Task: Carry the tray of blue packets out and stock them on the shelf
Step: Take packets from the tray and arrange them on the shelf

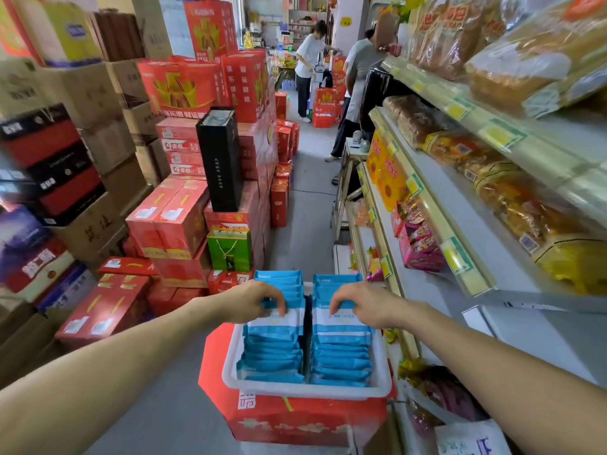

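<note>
Red boxes [184, 221] stack high on the left, with a tall black box [220, 159] upright on them and a green bag [230, 249] lower, nearer. Brown cartons [88, 90] rise far left. A person in white [307, 60] and a person in grey [359, 70] stand far off. Bagged bread [492, 34] lies right.

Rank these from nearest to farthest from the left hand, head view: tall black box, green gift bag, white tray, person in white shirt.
1. white tray, under the left hand, which pinches a blue packet.
2. green gift bag, just ahead, left.
3. tall black box, higher on red cartons.
4. person in white shirt, far ahead, centre.
</note>
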`<state>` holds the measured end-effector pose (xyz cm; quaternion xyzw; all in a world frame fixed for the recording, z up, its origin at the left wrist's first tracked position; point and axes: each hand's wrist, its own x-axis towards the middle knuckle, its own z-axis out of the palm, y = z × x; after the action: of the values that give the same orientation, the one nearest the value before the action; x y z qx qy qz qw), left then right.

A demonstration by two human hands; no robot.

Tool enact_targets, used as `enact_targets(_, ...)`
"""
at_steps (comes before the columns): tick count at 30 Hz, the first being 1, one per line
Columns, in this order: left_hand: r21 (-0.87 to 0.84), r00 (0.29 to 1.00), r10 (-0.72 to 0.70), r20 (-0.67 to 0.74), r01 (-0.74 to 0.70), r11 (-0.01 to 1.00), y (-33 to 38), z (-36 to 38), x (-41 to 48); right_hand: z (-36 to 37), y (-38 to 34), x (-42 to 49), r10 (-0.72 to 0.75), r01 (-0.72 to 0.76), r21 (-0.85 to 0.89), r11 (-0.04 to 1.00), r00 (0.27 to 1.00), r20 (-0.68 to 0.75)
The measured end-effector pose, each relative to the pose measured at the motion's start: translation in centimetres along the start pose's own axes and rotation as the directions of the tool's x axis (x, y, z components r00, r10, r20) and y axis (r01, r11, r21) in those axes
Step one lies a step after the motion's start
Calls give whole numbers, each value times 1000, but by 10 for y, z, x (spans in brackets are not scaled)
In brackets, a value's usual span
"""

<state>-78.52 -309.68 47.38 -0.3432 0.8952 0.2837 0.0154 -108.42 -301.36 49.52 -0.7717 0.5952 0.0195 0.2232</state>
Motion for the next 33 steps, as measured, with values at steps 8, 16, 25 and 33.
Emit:
enact_targets(8, -115, 979, 70, -192, -93, 989, 53, -155, 45, -165, -24, -7, 28, -38, -48, 998, 979, -200)
enact_targets(16, -79, 926, 279, -255, -308, 948, 154, -305, 103, -331, -18, -79, 93, -158, -145, 977, 922, -377)
enact_targets(25, 43, 765, 632, -124, -632, 774, 326, -334, 191, -389, 37, -221, 314, -419, -81, 904, 781, -540)
enact_targets(33, 27, 595, 803, 31, -804, 594, 457, -278, 246, -351, 76, -363, 610, -690, 96, 717, 555, -565)
